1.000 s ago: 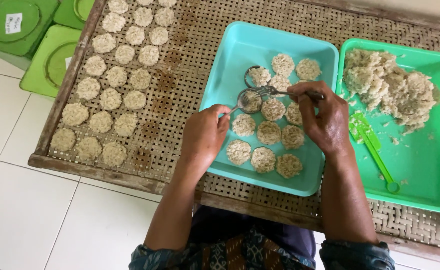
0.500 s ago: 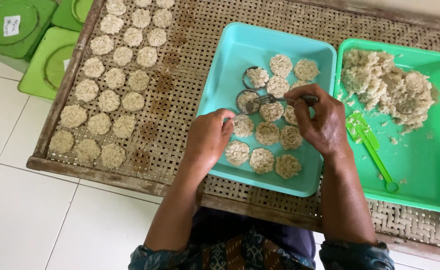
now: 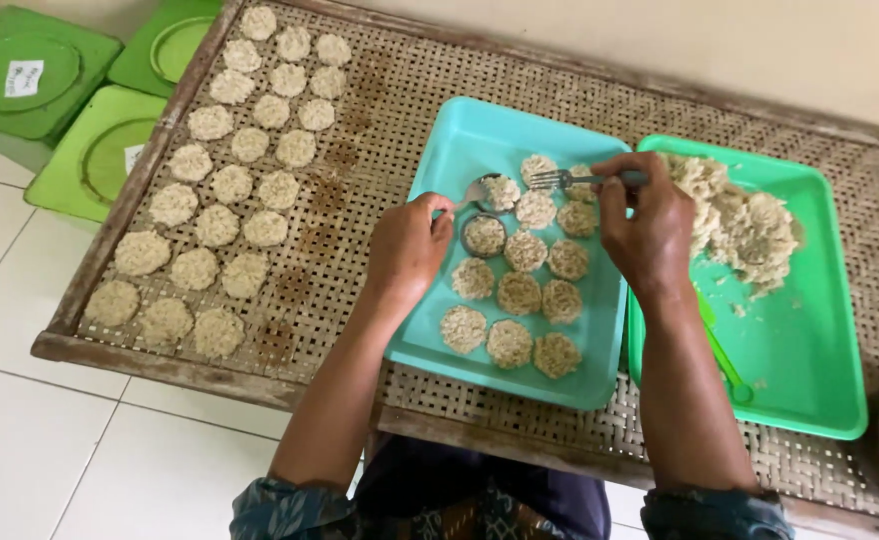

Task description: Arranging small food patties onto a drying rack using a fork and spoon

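Because the woven surface (image 3: 360, 120) is an open lattice with a raised wooden edge, anything crumbly that falls off a tray would likely drop through or lodge in the weave. The green tray (image 3: 810, 330) sits at the person's right with its near corner close to that edge, and a nudge from the right forearm, which crosses it, could push it outward. It holds the mound (image 3: 750, 225) of sticky grain mix, with loose bits already scattered beside it and a green tool (image 3: 725, 350) lying partly under the arm. The teal tray (image 3: 460, 150) lies between the two arms, touching the green one, and carries about a dozen round patties (image 3: 520, 293) packed close; more lie in rows (image 3: 230, 190) on the bare weave to the left. Crowding is the likelier trouble: a patty pressed against its neighbour could fuse or lose its round outline. The left hand (image 3: 408, 245) is closed around a spoon (image 3: 475, 192) just above a patty inside a small ring mould (image 3: 485, 235), and the right hand (image 3: 645, 215) grips a fork (image 3: 560, 180) whose tines rest near the top patties. If the two utensils pull unevenly, I judge that the soft disc could tear or stick to the ring. Mix clinging to the tines could also drop onto finished pieces.
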